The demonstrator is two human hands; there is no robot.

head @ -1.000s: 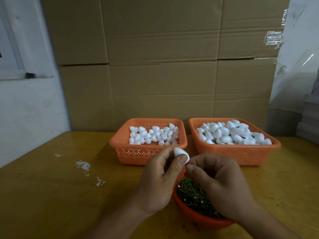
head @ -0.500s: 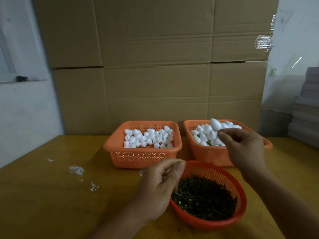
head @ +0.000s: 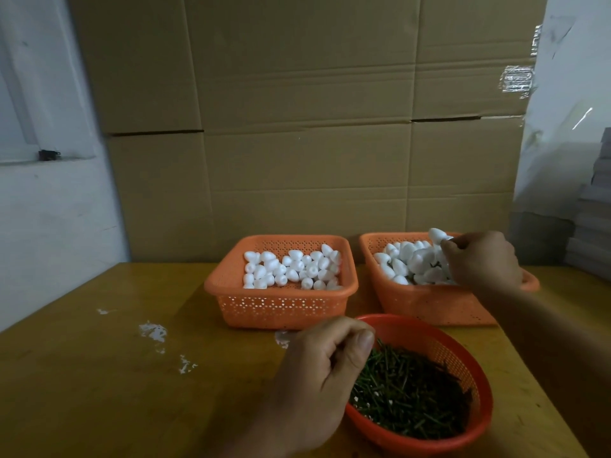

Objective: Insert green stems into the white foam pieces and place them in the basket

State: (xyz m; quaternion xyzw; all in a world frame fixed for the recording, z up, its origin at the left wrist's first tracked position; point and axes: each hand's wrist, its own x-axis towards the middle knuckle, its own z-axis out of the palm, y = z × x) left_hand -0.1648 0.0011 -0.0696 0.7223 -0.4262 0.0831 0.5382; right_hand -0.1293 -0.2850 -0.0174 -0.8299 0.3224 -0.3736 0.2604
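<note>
My right hand (head: 482, 262) reaches over the right orange basket (head: 426, 305) and pinches a white foam piece (head: 437, 235) at its fingertips, just above the pile of larger foam pieces (head: 410, 262). My left hand (head: 324, 375) hovers at the left rim of the round orange bowl (head: 429, 325), fingers curled with the thumb against the forefinger; nothing shows in it. The bowl holds a heap of short green stems (head: 410, 401). The left orange basket (head: 281, 312) contains several smaller foam pieces (head: 294, 269).
All three containers stand on a yellow wooden table (head: 82, 391) with white crumbs (head: 152, 330) on its left part. Stacked cardboard boxes (head: 297, 127) form a wall right behind the baskets. A pile of flat grey items (head: 591, 226) sits at the far right.
A second ago both hands worked one foam piece over the bowl. My right hand then carried it back and right to the right basket; my left hand stayed by the bowl, now without the piece.
</note>
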